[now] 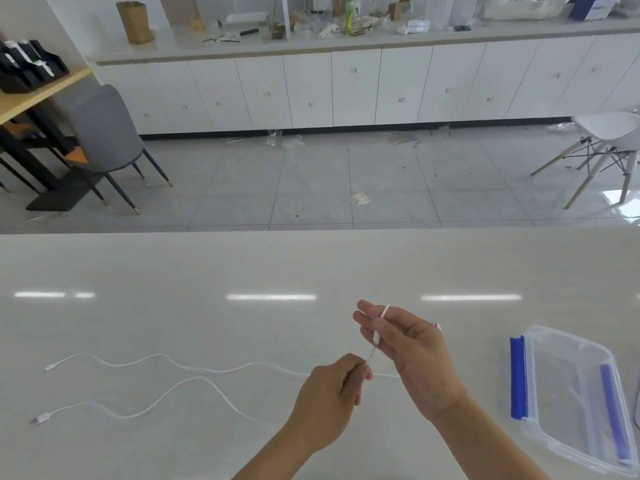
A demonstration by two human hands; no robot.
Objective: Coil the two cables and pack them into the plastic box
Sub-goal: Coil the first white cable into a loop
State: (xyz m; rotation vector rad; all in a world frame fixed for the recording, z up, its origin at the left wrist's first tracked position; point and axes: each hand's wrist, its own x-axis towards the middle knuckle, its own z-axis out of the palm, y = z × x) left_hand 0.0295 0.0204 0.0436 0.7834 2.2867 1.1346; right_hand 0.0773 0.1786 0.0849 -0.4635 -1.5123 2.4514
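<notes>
Two thin white cables lie in waves on the white table. The far cable (194, 367) runs from a plug at the left towards my hands. The near cable (145, 408) ends in a plug at the lower left and passes under my left hand. My right hand (408, 355) pinches a white cable end between thumb and fingers, raised above the table. My left hand (332, 403) grips the same cable just below it. Which of the two cables this is, I cannot tell. The clear plastic box (585, 441) with blue clips stands open at the right.
The table's far edge (311, 232) runs across the middle of the view. Beyond it lie a tiled floor, a grey chair (104, 133) at the left, a white chair (602, 140) at the right and a cluttered counter over white cabinets.
</notes>
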